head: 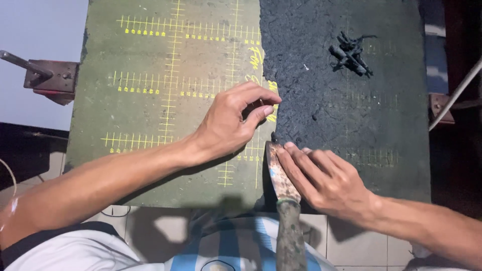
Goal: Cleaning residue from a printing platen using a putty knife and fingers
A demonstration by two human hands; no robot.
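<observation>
My left hand (233,120) hovers over a green board (165,100) marked with yellow ruler lines, thumb and fingers pinched together at the edge of a dark rough layer (341,100) that covers the board's right half. What the fingers pinch is too small to make out. My right hand (324,178) lies flat with its fingers pressed on the blade of a worn scraper (281,175), whose tip sits at the edge of the dark layer. The scraper's grimy handle (291,238) points back toward my body.
A small heap of dark scraps (351,52) lies on the dark layer at the upper right. A rusty metal bracket with a rod (47,75) juts out at the board's left side. A pale pipe (457,93) crosses at the right. Tiled floor (346,246) shows below.
</observation>
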